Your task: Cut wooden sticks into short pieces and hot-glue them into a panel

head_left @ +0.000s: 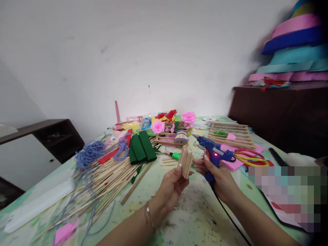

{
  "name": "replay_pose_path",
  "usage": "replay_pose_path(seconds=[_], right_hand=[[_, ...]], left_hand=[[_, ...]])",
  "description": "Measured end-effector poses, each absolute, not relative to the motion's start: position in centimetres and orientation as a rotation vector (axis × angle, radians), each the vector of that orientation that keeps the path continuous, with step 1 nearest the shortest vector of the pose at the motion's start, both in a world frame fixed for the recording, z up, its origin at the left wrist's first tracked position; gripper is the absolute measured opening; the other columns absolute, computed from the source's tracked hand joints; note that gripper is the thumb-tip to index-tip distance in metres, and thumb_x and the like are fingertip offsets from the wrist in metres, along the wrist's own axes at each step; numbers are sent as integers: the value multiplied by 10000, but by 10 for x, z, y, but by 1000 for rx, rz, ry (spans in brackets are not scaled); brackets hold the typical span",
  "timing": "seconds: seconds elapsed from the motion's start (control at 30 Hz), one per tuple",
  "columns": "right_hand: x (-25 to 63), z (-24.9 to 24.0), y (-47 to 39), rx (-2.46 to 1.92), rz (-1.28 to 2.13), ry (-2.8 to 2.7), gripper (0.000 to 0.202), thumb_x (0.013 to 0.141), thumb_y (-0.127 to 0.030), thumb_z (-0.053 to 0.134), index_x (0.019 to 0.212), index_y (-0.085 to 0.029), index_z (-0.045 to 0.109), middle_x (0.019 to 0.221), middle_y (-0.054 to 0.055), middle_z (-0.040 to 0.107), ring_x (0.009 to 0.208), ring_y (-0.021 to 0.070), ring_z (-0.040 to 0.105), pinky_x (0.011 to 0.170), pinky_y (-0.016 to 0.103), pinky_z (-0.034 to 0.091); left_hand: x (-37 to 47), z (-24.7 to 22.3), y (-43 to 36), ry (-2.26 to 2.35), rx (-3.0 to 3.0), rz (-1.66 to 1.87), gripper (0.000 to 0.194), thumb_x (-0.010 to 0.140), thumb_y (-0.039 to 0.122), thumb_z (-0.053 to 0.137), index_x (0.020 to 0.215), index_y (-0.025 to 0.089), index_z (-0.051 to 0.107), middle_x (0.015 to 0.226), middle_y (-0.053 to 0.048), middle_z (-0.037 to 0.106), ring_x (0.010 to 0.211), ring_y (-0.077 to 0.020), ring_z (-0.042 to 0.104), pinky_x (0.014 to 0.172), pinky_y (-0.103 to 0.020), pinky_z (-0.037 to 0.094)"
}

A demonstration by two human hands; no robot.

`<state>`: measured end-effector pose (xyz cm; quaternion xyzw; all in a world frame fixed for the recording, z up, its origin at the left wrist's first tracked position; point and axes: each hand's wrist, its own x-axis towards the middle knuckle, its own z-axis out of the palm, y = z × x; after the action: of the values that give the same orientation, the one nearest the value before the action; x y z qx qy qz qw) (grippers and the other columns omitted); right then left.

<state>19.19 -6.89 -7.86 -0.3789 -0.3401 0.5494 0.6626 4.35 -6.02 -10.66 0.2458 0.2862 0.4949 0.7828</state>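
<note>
Between the thumb and fingers of my left hand (174,184) stands a small cluster of short wooden sticks (186,162), set side by side and slightly tilted. My right hand (220,177) is wrapped round the handle of a blue glue gun (214,150) with a glowing red light and a black cord. Its nozzle points up and left, above and to the right of the sticks. Behind the cluster lies a tool with a bright green handle (175,156), beside several short cut sticks (168,161).
A heap of long thin sticks (110,182), blue yarn (91,153) and folded green felt (142,147) lie left. Pink paper roses (188,117) are at the back. A stick frame (230,135) and yellow-and-red scissors (252,159) lie right. A dark cabinet (276,112) stands beyond.
</note>
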Motion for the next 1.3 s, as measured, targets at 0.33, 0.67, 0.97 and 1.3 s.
replay_pose_path(seconds=[0.33, 0.67, 0.97, 1.3], right_hand=[[201, -91, -76, -949, 1096, -639, 366, 529, -286, 884, 770, -185, 627, 601, -26, 665, 565, 125, 622, 613, 255, 505], [185, -104, -92, -1111, 1058, -841, 293, 624, -392, 824, 724, -179, 648, 635, 8, 658, 620, 146, 586, 627, 280, 462], [171, -99, -107, -1136, 1213, -969, 303, 622, -425, 799, 657, -171, 637, 586, 16, 616, 572, 146, 543, 569, 275, 434], [187, -102, -101, -1082, 1211, -941, 329, 668, -484, 771, 832, -213, 680, 775, 27, 632, 712, 157, 564, 640, 278, 461]], left_hand=[[25, -122, -46, 863, 1040, 915, 649, 651, 762, 571, 546, 121, 583, 603, -96, 658, 532, -146, 612, 563, -254, 478], [41, -121, -64, 826, 619, 842, 556, 757, 691, 542, 790, 147, 649, 587, -35, 631, 511, -144, 578, 514, -240, 439], [35, -104, -55, 824, 247, 676, 647, 921, 575, 282, 431, 176, 423, 372, -21, 431, 315, -106, 393, 358, -225, 333], [22, -102, -47, 746, 188, 925, 526, 946, 316, 246, 443, 183, 323, 370, 39, 223, 278, -75, 228, 312, -184, 180]])
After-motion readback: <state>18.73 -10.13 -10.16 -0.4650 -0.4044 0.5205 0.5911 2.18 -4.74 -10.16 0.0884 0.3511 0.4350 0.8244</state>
